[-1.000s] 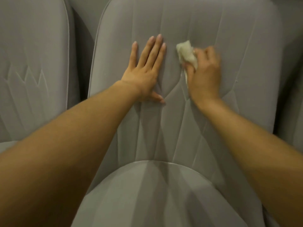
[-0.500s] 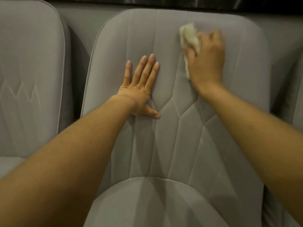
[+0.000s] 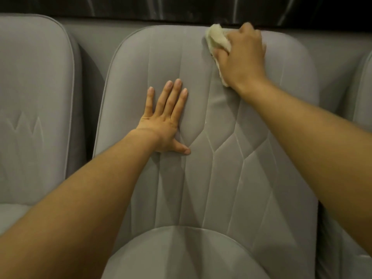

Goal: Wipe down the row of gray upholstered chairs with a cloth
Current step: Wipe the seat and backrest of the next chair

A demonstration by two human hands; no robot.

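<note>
Chair: the middle chair (image 3: 231,168) is covered in gray fabric. Its backrest has rounded, piped top corners and long vertical seams that break into angled, diamond-like stitching lower down.
Seat: a rounded gray cushion (image 3: 181,254) sits at the foot of the backrest.
Cloth: the cloth (image 3: 216,37) is cream and crumpled, pressed on the backrest at its top edge, right of centre. A bunch shows above the fingers and a tail below the wrist.
Right hand: the right hand (image 3: 242,57) grips the cloth with curled fingers, knuckles level with the chair's top edge.
Left hand: the left hand (image 3: 165,121) lies flat on the backrest's middle, fingers straight and thumb spread. It holds nothing and is apart from the cloth, below and left of it.
Left chair: the left chair (image 3: 34,97) is the same gray with zigzag stitching; a dark gap separates it from the middle chair.
Right chair: only a sliver of the right chair (image 3: 365,87) shows at the frame's edge.
Edges: a dark strip (image 3: 120,7) runs behind the chair tops.
Open room: between the forearms the lower backrest is bare, as is the panel right of the cloth.
</note>
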